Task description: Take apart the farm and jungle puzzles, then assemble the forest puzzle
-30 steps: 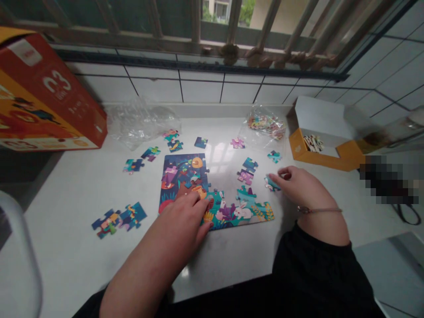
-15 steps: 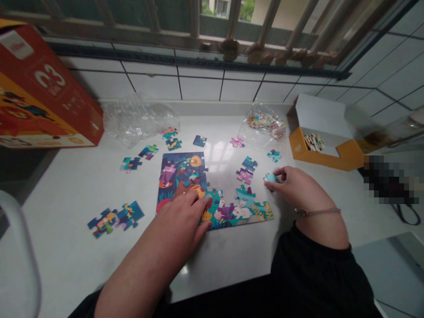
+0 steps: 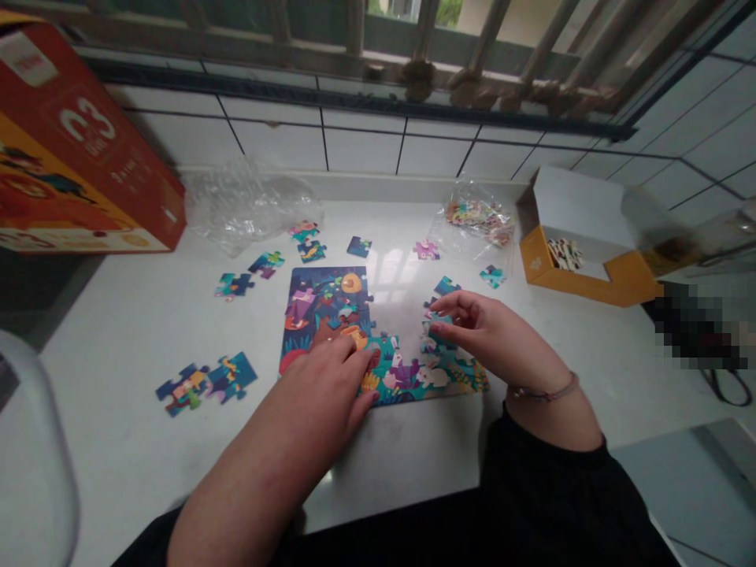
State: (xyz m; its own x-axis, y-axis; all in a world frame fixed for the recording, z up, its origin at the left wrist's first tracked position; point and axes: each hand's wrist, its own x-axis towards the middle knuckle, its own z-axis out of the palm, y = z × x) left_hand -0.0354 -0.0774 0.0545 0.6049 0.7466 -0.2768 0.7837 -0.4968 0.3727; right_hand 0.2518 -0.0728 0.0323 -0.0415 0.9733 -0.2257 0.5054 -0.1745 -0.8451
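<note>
A partly joined jigsaw puzzle [image 3: 331,291] with forest animals and rabbits lies in the middle of the white counter. Its left block stands tall, while a lower strip runs to the right. My left hand [image 3: 334,370] rests flat on the lower middle of the puzzle, fingers stretched out. Over the strip's right part, my right hand [image 3: 481,327] pinches a teal puzzle piece [image 3: 442,329], which the fingers partly cover. Just behind these fingertips lie a blue puzzle piece [image 3: 447,286] and a purple one, largely hidden.
Loose pieces surround the puzzle, including a joined pair [image 3: 206,382] at left. Behind are a crumpled clear bag [image 3: 248,209] and a bag of pieces [image 3: 478,220]. A red box [image 3: 118,157] stands back left, an open yellow box [image 3: 584,264] back right. A white curved pipe [image 3: 50,441] edges the left.
My right hand has moved left with the teal puzzle piece, from beside the puzzle to over its right part. My left hand stays on the puzzle. The view has shifted slightly.
</note>
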